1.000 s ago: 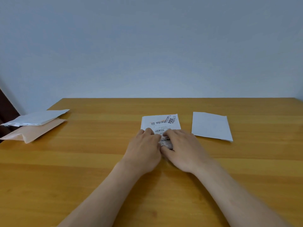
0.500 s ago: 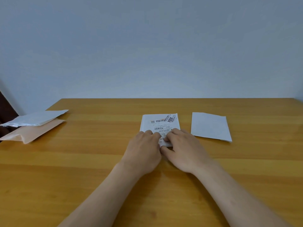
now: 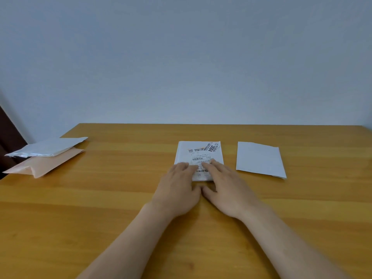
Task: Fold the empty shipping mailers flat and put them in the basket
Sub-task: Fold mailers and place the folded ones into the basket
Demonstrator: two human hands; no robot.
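A white mailer with a printed shipping label (image 3: pixel 199 154) lies flat at the middle of the wooden table (image 3: pixel 120 208). My left hand (image 3: pixel 177 190) and my right hand (image 3: pixel 227 190) lie side by side on its near half, fingers straight and pressing it down, thumbs almost touching. A plain white folded mailer (image 3: pixel 260 159) lies to the right of it. At the table's far left a silvery white mailer (image 3: pixel 48 147) rests on top of a tan mailer (image 3: pixel 46 164). No basket is in view.
A pale wall stands behind the table's far edge. A dark object (image 3: pixel 6 137) shows at the left border beside the stacked mailers. Bare wood stretches across the near part of the table around my forearms.
My hands have spread slightly apart and flattened on the labelled mailer, and more of its near edge shows between them. The other mailers have not moved.
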